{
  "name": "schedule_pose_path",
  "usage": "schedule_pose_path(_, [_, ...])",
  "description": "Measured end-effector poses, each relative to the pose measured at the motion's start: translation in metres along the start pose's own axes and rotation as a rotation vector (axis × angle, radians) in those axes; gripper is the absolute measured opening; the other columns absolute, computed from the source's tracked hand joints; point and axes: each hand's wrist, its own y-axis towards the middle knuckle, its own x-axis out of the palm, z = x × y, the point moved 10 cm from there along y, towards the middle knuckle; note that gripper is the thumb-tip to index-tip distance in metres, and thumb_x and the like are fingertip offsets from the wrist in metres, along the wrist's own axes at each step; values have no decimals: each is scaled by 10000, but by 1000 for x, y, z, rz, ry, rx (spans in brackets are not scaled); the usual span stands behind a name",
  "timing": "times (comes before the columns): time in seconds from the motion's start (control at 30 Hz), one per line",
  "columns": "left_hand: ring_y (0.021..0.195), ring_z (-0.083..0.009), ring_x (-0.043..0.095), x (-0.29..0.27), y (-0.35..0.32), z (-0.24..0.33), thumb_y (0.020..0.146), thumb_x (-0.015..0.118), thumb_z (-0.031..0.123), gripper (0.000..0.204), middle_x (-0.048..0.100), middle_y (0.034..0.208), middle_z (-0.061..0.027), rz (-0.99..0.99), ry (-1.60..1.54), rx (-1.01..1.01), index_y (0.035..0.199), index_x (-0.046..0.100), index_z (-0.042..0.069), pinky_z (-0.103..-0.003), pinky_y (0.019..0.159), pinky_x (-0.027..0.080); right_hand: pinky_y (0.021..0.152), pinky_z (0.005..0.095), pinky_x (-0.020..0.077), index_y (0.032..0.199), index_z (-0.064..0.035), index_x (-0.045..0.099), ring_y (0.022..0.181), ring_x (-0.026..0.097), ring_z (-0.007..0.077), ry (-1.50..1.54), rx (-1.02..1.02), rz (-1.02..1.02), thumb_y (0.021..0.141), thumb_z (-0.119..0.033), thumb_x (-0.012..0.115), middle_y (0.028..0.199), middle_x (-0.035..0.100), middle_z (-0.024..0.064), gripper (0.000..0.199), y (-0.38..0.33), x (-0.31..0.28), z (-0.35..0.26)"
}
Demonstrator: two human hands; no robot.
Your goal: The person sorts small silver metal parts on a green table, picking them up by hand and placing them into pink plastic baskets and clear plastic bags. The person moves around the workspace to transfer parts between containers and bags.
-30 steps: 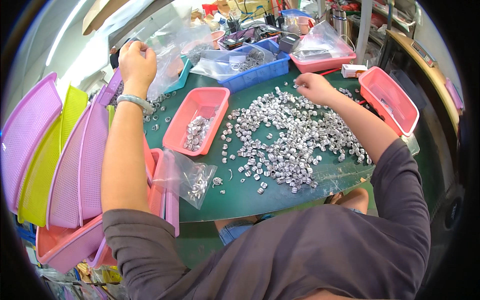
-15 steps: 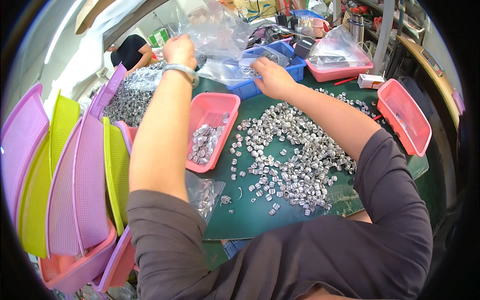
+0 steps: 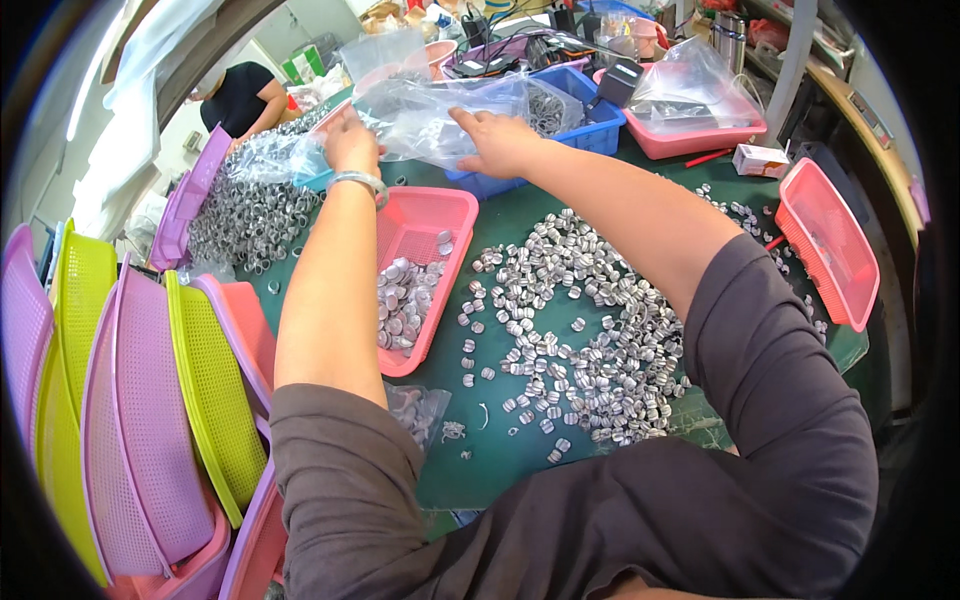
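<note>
Lowered left hand and clear bag, right hand alongside, grips unclear, printed box rightward

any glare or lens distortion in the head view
Head view: whitish reflections on the clear plastic bag at top centre; head view: white sheeting at upper left looks washed out; head view: fisheye blackens the corners and seems to stretch the purple mesh basket at left.

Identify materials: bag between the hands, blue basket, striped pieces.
Bag: thin clear plastic film; see-through, wrinkled, glossy.
Blue basket: probably moulded plastic; even colour, slight sheen.
Striped pieces: likely metal, silvery with dark bands; coated plastic possible.
</note>
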Motion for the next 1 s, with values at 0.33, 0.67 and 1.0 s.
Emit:
schedule_pose_path(0.33, [829,-242,496,17,8,-119,798,477,33,255,480,1012,-164,-155,-187,-431,1039,444,-44,-331,712,459,745,403,444,928,-83,602,876,579,292,-61,19,-111,695,-184,544,925,608,139,261,36,48,13])
schedule_pose_path(0.67, [946,-210,476,67,-4,-88,717,663,350,660,472,1105,-158,-393,-87,-392,1190,376,-10,-281,761,410,632,343,454,840,-40,619,694,586,238,736,428,174,743,-170,528,784,611,131,185,32,21,101])
schedule_pose_path(1.0, [1228,-311,238,127,-43,-27,658,709,366,961,213,1345,-190,-648,-7,-120,1340,116,40,-444,949,258,622,290,411,846,-53,595,662,516,130,1169,394,0,794,-119,539,756,575,30,100,30,46,115])
